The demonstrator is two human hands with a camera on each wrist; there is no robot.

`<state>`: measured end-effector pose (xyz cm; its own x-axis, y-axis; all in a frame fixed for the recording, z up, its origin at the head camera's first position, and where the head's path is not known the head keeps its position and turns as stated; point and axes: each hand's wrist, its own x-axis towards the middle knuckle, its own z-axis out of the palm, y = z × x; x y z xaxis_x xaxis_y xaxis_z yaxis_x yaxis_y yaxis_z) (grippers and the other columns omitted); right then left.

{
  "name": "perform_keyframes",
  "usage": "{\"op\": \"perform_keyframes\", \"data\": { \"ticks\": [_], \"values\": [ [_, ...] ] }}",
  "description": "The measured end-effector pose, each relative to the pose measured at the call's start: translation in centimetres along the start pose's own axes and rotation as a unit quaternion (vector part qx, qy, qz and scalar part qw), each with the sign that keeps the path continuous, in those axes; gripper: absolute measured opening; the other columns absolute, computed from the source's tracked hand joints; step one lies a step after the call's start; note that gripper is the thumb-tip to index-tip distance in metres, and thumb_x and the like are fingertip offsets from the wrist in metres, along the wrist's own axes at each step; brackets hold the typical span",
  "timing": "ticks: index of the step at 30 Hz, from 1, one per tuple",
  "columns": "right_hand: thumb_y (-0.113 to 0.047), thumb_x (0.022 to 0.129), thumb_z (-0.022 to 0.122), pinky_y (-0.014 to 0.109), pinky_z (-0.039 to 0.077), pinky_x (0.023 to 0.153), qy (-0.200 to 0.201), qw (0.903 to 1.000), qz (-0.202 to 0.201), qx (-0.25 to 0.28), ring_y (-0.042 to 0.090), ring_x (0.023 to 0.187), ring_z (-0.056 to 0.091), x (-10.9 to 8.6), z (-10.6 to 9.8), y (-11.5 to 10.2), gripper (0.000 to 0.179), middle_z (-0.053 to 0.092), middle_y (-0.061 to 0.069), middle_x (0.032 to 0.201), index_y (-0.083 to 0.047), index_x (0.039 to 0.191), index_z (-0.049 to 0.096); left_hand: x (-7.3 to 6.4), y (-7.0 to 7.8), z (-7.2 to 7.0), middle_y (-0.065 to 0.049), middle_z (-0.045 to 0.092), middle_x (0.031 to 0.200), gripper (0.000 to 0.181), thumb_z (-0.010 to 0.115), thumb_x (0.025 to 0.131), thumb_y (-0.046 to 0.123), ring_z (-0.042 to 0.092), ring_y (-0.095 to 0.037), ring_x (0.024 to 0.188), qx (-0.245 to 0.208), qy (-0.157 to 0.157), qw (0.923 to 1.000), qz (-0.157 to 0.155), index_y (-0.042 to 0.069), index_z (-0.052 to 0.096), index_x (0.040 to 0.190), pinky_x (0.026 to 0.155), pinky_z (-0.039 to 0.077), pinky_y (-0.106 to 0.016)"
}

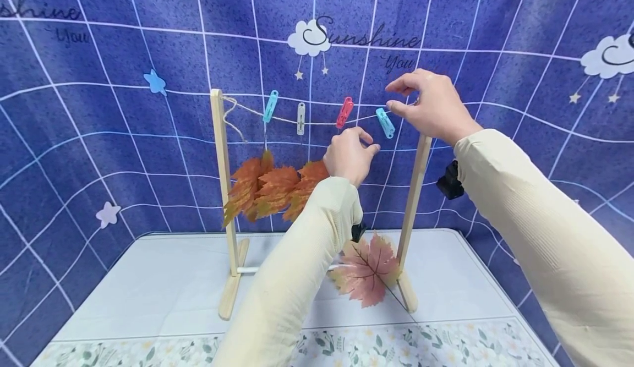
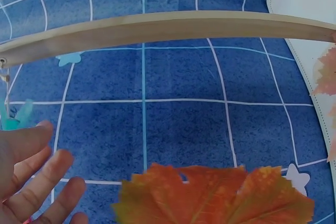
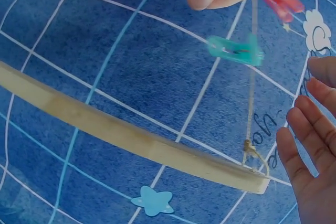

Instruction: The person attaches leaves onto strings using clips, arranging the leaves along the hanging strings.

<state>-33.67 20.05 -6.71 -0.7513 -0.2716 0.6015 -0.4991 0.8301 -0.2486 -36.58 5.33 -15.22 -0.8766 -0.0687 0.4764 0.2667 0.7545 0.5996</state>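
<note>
A teal clothespin (image 1: 384, 123) hangs tilted on the string near the right post. My right hand (image 1: 436, 105) is just to its right with fingers apart and nothing between them. Lower and to the left, my left hand (image 1: 350, 157) has loosely bent, spread fingers, also holding nothing, close under the red clothespin (image 1: 344, 112). In the right wrist view the teal clothespin (image 3: 235, 50) sits between both hands. Orange autumn leaves (image 1: 277, 188) hang below the line at left, partly covered by my left arm. A blue clothespin (image 1: 270, 106) and a white clothespin (image 1: 301, 118) are above them.
The string runs between a left wooden post (image 1: 221, 158) and a right wooden post (image 1: 417, 191). A pink leaf (image 1: 371, 270) with a long stem lies by the right foot on the white table (image 1: 148, 284). A blue grid-patterned cloth (image 1: 163, 37) stands behind.
</note>
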Motion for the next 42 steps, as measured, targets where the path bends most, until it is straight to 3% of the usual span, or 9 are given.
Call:
{"op": "perform_keyframes", "data": {
  "ticks": [5,13,22,31,37,42],
  "values": [
    [-0.018,0.099,0.065,0.051,0.043,0.098,0.004,1.0,-0.007,-0.005,0.034,0.113,0.056,-0.7,0.4,0.8,0.032,0.064,0.018,0.119,-0.002,0.126,0.068,-0.2,-0.2,0.1,0.003,0.075,0.1,0.021,0.076,0.092,0.04,0.069,-0.022,0.095,0.003,0.002,1.0,0.004,0.025,0.076,0.105,0.079,0.053,-0.041],
    [-0.02,0.099,0.064,0.045,0.047,0.081,0.001,0.9997,0.021,0.013,0.031,0.092,0.064,-1.2,1.7,1.5,0.024,0.071,0.017,0.098,-0.001,0.112,0.072,-0.4,-0.7,0.4,0.005,0.075,0.095,0.022,0.076,0.091,0.041,0.07,-0.021,0.092,0.014,0.003,0.9998,0.011,0.024,0.076,0.105,0.078,0.054,-0.041],
    [-0.029,0.103,0.059,0.055,0.051,0.093,-0.053,0.9946,0.081,0.037,0.039,0.108,0.065,-1.4,3.1,1.3,0.04,0.068,0.024,0.119,0.0,0.129,0.062,-1.0,-1.0,1.6,0.001,0.076,0.103,0.021,0.076,0.092,0.039,0.07,-0.023,0.096,0.015,-0.015,0.9997,0.012,0.024,0.077,0.106,0.083,0.053,-0.043],
    [-0.033,0.105,0.055,0.054,0.05,0.093,-0.01,0.995,0.092,0.036,0.037,0.11,0.064,-2.0,3.2,1.0,0.04,0.068,0.021,0.119,-0.003,0.131,0.062,-1.8,-2.1,3.2,-0.001,0.076,0.099,0.02,0.076,0.092,0.039,0.07,-0.022,0.09,0.009,-0.028,0.9995,0.014,0.022,0.076,0.104,0.079,0.053,-0.042],
    [-0.017,0.102,0.059,0.049,0.051,0.085,0.043,0.9975,0.052,0.023,0.032,0.097,0.064,-2.0,3.4,1.3,0.027,0.07,0.018,0.107,-0.004,0.125,0.067,-2.7,-3.6,5.0,0.004,0.075,0.088,0.015,0.078,0.091,0.036,0.069,-0.02,0.085,-0.006,-0.059,0.9982,0.003,0.023,0.076,0.099,0.079,0.054,-0.043],
    [-0.007,0.097,0.065,0.044,0.05,0.082,0.031,0.9995,-0.006,-0.006,0.028,0.094,0.061,-2.0,3.5,1.9,0.024,0.066,0.013,0.102,-0.007,0.12,0.072,-3.9,-5.1,7.4,0.009,0.074,0.082,0.009,0.08,0.089,0.033,0.069,-0.019,0.083,-0.016,-0.1,0.9948,-0.01,0.025,0.078,0.093,0.08,0.053,-0.045]
  ]
}}
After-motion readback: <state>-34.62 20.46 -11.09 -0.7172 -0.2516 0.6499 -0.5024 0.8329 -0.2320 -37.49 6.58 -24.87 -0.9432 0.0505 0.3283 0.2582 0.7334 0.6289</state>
